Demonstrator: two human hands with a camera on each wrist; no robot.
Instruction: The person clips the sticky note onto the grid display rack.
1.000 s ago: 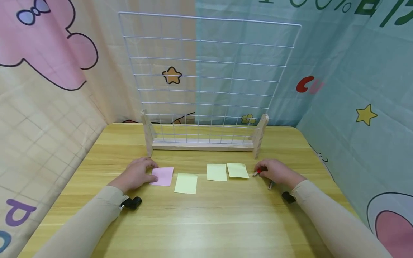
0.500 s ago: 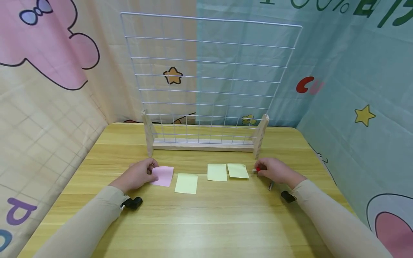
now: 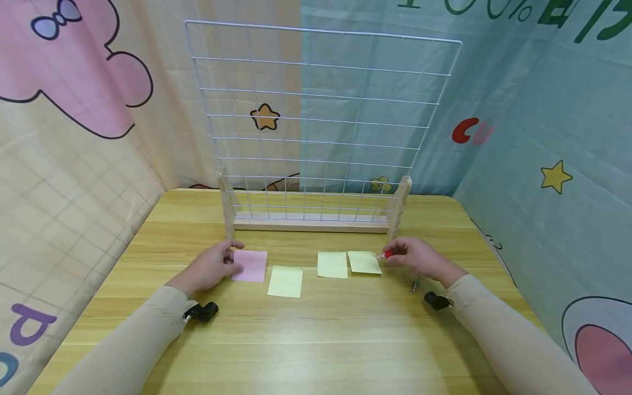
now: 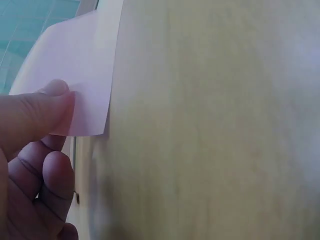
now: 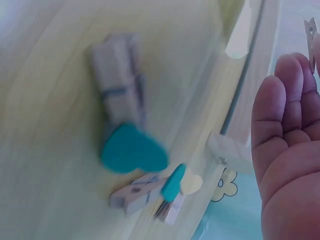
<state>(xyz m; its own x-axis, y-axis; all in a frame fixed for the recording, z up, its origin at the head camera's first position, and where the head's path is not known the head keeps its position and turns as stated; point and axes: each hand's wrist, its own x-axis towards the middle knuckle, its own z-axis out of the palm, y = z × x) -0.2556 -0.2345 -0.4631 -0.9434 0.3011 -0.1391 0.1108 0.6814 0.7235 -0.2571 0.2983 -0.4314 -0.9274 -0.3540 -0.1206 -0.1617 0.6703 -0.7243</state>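
Note:
My left hand (image 3: pixel 209 267) pinches the left edge of a pink sticky note (image 3: pixel 250 266) between thumb and fingers. In the left wrist view the thumb lies flat over the pink sheet (image 4: pixel 87 65), and the lower fingers curl beneath. My right hand (image 3: pixel 418 257) pinches a small wooden clothespin with a red decoration (image 3: pixel 388 254); its tip comes right up to the rightmost yellow sticky note (image 3: pixel 364 263). The right wrist view catches only part of that clothespin (image 5: pixel 310 42) at its edge. Two more yellow notes, one in the middle (image 3: pixel 332 265) and one left (image 3: pixel 285 282), lie flat.
A white wire grid stands in a wooden base (image 3: pixel 311 224) behind the notes. Below my right hand lie wooden clothespins: one with a teal heart (image 5: pixel 132 150), another with teal (image 5: pixel 142 194), and a cream heart (image 5: pixel 191 181) beyond. Printed curtains surround the table (image 3: pixel 316 340).
My right hand has lifted slightly and moved left, bringing the red-decorated clothespin to the rightmost yellow note. The left hand has raised the pink note a little.

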